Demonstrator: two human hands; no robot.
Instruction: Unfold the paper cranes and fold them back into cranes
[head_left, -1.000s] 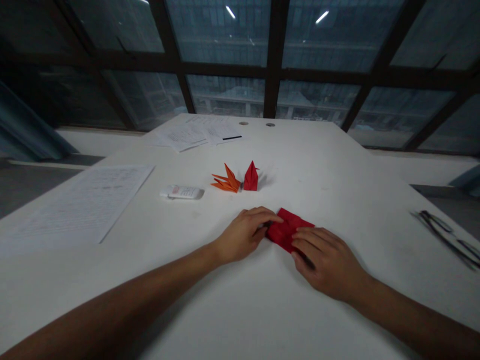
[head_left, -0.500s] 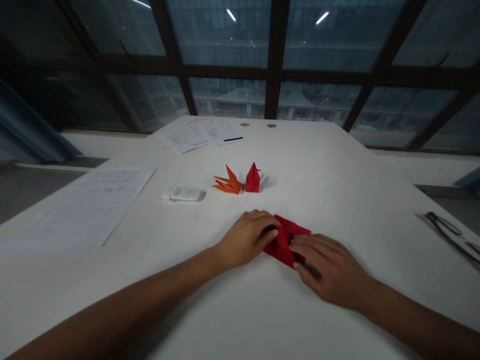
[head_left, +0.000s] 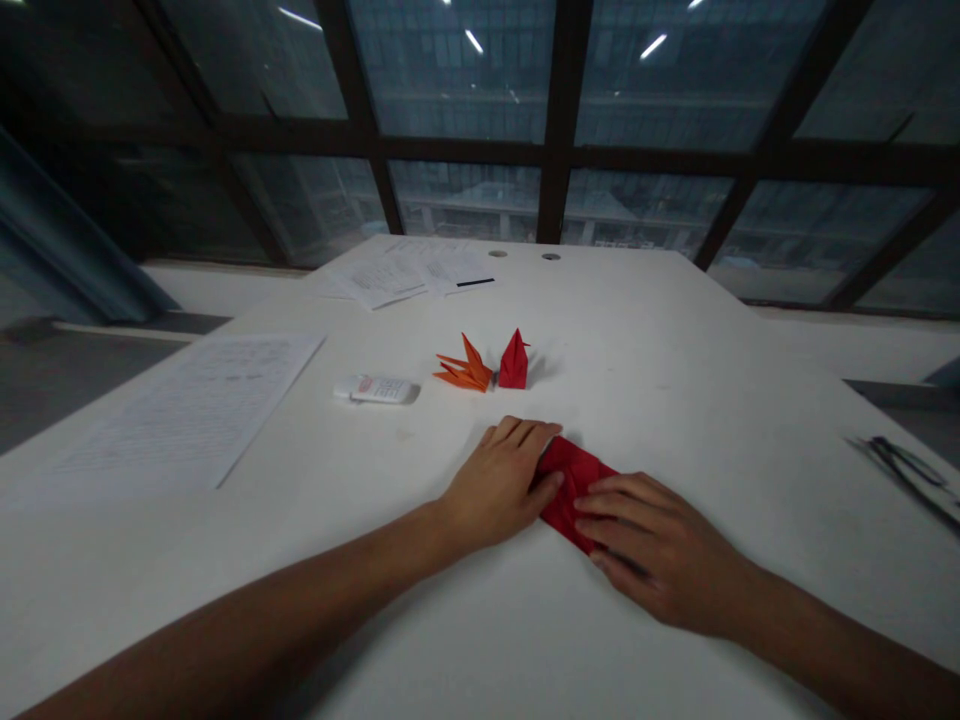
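Observation:
A folded sheet of red paper (head_left: pixel 571 485) lies on the white table at a slant, between my two hands. My left hand (head_left: pixel 504 478) grips its left end, with the thumb on top and the fingers curled over the far corner. On the right end rests my right hand (head_left: pixel 651 545), its fingers laid across the paper and its thumb at the near edge. The fingers hide both ends of the sheet. Beyond it stand a red origami piece (head_left: pixel 514 362) with a pointed top and an orange origami piece (head_left: pixel 468 368) with several spikes, side by side.
A white tube-like item (head_left: pixel 376 389) with printed text lies left of the origami. Printed sheets (head_left: pixel 187 400) are at the left, with more papers (head_left: pixel 386 275) and a black strip (head_left: pixel 475 282) farther back. Eyeglasses (head_left: pixel 911 470) lie near the right edge. Windows rise behind the table.
The raised fold in the red paper has been pressed down, and the sheet now looks flatter and narrower. Both hands have stayed on it. The whole view has shifted slightly.

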